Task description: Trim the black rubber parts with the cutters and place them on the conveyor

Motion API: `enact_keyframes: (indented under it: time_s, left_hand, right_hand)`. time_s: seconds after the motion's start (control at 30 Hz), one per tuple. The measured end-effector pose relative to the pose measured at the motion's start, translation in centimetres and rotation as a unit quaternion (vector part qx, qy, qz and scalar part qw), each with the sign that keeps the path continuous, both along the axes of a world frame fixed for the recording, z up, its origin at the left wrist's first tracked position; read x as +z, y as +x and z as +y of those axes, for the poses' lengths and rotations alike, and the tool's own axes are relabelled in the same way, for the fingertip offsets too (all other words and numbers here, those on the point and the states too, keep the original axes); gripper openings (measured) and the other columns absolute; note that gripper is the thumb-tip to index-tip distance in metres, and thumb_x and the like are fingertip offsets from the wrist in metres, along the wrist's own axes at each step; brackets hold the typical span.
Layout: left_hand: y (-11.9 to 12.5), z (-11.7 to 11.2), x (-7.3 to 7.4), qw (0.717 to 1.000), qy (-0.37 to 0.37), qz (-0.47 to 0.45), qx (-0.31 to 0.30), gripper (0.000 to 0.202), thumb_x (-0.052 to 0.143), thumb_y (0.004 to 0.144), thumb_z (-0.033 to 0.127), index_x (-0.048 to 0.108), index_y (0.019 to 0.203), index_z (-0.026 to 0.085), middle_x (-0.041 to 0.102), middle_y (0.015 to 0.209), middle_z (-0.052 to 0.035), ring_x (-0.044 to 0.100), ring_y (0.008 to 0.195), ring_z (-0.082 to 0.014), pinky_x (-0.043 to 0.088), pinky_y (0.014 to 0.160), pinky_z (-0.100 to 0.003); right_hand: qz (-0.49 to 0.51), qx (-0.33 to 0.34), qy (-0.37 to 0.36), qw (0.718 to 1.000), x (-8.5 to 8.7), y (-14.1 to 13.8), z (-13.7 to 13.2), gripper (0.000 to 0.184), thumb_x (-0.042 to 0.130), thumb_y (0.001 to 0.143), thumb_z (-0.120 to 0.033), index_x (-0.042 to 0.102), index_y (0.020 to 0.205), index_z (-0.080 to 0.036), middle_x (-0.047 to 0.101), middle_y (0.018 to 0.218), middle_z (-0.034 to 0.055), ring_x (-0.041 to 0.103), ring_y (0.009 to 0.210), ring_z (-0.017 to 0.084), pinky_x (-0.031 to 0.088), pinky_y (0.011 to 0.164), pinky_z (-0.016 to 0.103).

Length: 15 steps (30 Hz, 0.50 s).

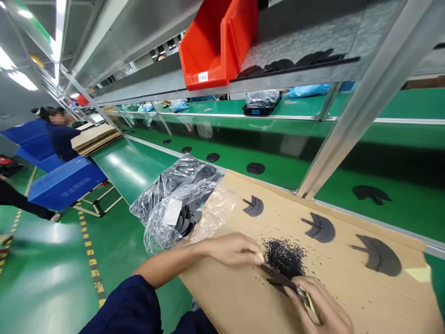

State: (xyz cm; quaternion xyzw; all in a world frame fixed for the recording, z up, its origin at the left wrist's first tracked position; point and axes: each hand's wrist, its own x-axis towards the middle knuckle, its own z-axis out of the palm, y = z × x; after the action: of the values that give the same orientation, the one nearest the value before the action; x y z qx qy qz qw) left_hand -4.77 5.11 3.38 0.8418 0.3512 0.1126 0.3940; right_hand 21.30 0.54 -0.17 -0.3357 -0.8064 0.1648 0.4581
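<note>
- Three dark fan-shaped pieces (320, 227) already lie in a row on the cardboard sheet (222, 292), across the lower right of the frame; a heap of black crumbs (284, 257) sits beside them, with loose specks scattered around it.
- More dark discs (186, 220) remain in the clear plastic bag (163, 218) at the centre of the frame, resting on the sheet's upper left corner.
- Four separate discs (255, 168) lie apart on the green bench (128, 169), beyond the cardboard.
- My right hand (320, 304), at the lower right, is clenched around a dark strip (280, 278) and a small tan-and-metal implement (308, 304); I cannot make out what kind.
- My left hand (231, 248), just left of the crumbs, is closed, its fingertips (259, 257) pinching the strip's near end.
</note>
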Motion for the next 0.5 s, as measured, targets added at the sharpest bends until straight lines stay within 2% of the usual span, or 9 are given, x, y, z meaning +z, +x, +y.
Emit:
enact_keyframes:
  time_s: [0.07,0.1,0.13,0.2,0.27,0.33,0.43,0.5]
  left_hand:
    - [-2.9,0.2,0.5,0.982,0.073,0.117,0.126,0.022,0.049,0.102,0.023,0.070,0.096,0.018,0.072,0.098,-0.0042,0.068,0.094,-0.0149,0.050,0.088,-0.021]
    - [-4.6,0.4,0.7,0.950,0.112,0.201,0.209,0.021,0.050,0.101,0.022,0.069,0.092,0.019,0.071,0.097,-0.0038,0.067,0.095,-0.0161,0.050,0.089,-0.023]
    - [-6.4,0.7,0.9,0.921,0.133,0.248,0.269,0.021,0.049,0.100,0.017,0.068,0.091,0.017,0.070,0.098,-0.0069,0.066,0.098,-0.0197,0.049,0.091,-0.027]
    - [-9.5,1.3,1.0,0.883,0.150,0.295,0.334,0.023,0.046,0.094,0.005,0.066,0.089,0.014,0.066,0.097,-0.0111,0.064,0.099,-0.0236,0.049,0.090,-0.032]
    - [-11.7,1.6,0.7,0.865,0.152,0.314,0.361,0.024,0.047,0.087,-0.003,0.065,0.086,0.014,0.064,0.090,-0.0105,0.064,0.094,-0.0239,0.050,0.085,-0.031]
    - [-12.9,1.6,0.5,0.859,0.155,0.317,0.372,0.025,0.047,0.085,-0.004,0.065,0.084,0.014,0.062,0.085,-0.0087,0.063,0.088,-0.0227,0.050,0.080,-0.030]
    - [-12.9,1.2,0.7,0.866,0.176,0.283,0.372,0.026,0.042,0.092,0.002,0.066,0.090,0.013,0.062,0.087,-0.0094,0.061,0.085,-0.0214,0.050,0.078,-0.031]
    - [-11.8,0.6,1.2,0.882,0.192,0.243,0.355,0.027,0.041,0.097,0.009,0.067,0.098,0.014,0.064,0.094,-0.0102,0.061,0.089,-0.0203,0.050,0.081,-0.031]
  right_hand:
    - [0.011,-0.033,-0.017,0.999,-0.2,0.0,0.1,0.008,0.060,0.095,-0.029,0.064,0.099,-0.023,0.068,0.080,0.0056,0.067,0.066,0.020,0.056,0.065,0.030]
    - [0.014,-0.054,-0.020,0.998,-0.3,0.1,0.1,0.010,0.061,0.095,-0.032,0.064,0.098,-0.023,0.069,0.080,0.0057,0.067,0.066,0.020,0.056,0.066,0.031]
    - [0.016,-0.074,-0.022,0.997,-0.5,0.2,0.2,0.013,0.061,0.095,-0.035,0.064,0.097,-0.023,0.069,0.080,0.0057,0.067,0.065,0.020,0.056,0.067,0.031]
    - [0.018,-0.108,-0.032,0.993,-0.8,0.4,0.2,0.019,0.061,0.094,-0.040,0.065,0.097,-0.023,0.070,0.082,0.0055,0.067,0.065,0.020,0.056,0.070,0.030]
    - [0.019,-0.125,-0.052,0.991,-1.0,0.4,0.1,0.023,0.061,0.094,-0.044,0.066,0.097,-0.022,0.070,0.082,0.0053,0.066,0.065,0.020,0.056,0.072,0.030]
    - [0.027,-0.132,-0.081,0.988,-0.8,0.2,-0.2,0.025,0.061,0.093,-0.046,0.066,0.096,-0.022,0.069,0.082,0.0047,0.064,0.063,0.019,0.055,0.072,0.029]
    - [0.053,-0.139,-0.153,0.977,0.0,-0.2,-0.7,0.029,0.064,0.090,-0.051,0.067,0.092,-0.022,0.067,0.075,0.0023,0.060,0.059,0.017,0.052,0.066,0.026]
    - [0.075,-0.144,-0.219,0.962,0.7,-0.4,-0.8,0.032,0.065,0.088,-0.054,0.065,0.087,-0.022,0.064,0.070,0.0006,0.057,0.058,0.016,0.050,0.061,0.025]
